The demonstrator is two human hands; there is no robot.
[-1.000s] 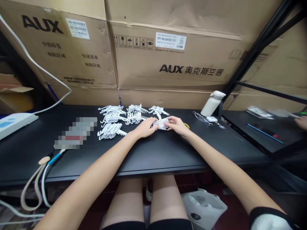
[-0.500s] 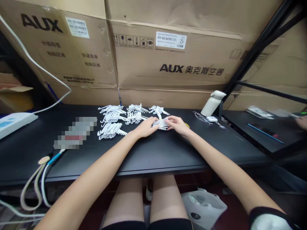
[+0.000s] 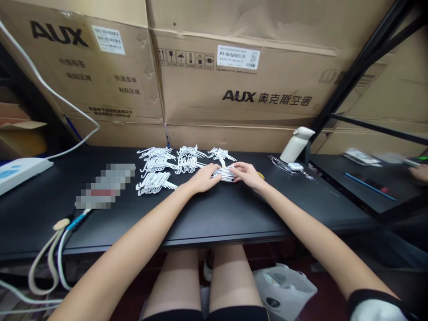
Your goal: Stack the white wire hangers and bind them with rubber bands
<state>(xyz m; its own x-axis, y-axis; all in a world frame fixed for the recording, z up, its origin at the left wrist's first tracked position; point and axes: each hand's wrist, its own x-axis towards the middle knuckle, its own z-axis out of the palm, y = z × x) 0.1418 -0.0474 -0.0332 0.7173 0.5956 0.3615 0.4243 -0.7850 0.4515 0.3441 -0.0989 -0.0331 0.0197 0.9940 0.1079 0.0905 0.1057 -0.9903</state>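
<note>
A bundle of thin white wire hooks [image 3: 224, 174] lies on the black table [image 3: 214, 214] between my two hands. My left hand [image 3: 204, 176] is closed on its left end. At its right end my right hand [image 3: 248, 175] grips with thumb and fingers. Several more piles of white wire hooks [image 3: 155, 183] sit in rows to the left and behind, their bent tips mostly pointing left. One pile [image 3: 220, 154] is just beyond the bundle in my hands. Something yellow [image 3: 261, 176] shows partly from behind my right hand.
Large cardboard boxes [image 3: 267, 80] stand along the back. At right are a white bottle [image 3: 297, 144], glasses [image 3: 282, 165] and a small white case [image 3: 294, 166]. A blurred-out phone-like object [image 3: 107, 185] with a strap and cable lies left, near a white power strip [image 3: 25, 171]. Another person's hand [image 3: 419, 172] shows far right.
</note>
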